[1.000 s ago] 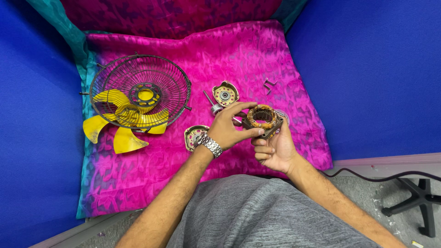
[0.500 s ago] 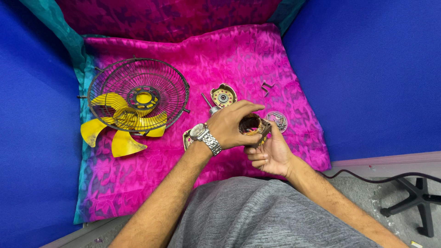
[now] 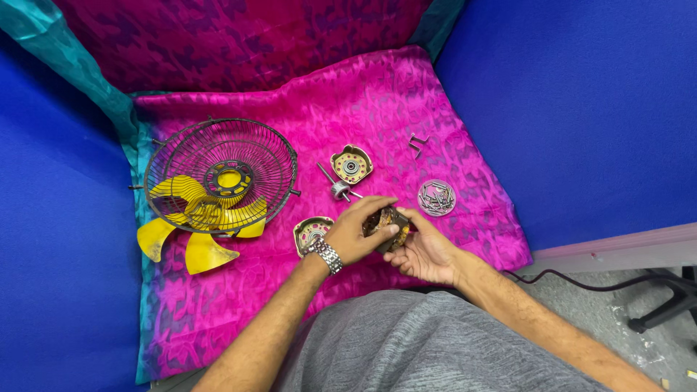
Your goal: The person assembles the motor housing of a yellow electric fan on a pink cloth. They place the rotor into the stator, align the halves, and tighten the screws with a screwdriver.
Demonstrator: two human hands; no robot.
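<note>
The left hand (image 3: pixel 357 234) is now covering the motor stator (image 3: pixel 385 223) from above, fingers curled around it, where earlier it pinched the rim; the right hand (image 3: pixel 428 254) is cupping it beneath, half-closed.

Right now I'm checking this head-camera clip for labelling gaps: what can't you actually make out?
- Motor part, head view: mostly covered by the left hand and right hand; its shape is unclear.
- Round dish: its small metal pieces are too tiny to tell apart.
- Motor cover: partly hidden behind the left wrist.
- Yellow fan blade: upper part screened by the wire fan guard.
- Office chair base: cut off by the right edge.
</note>
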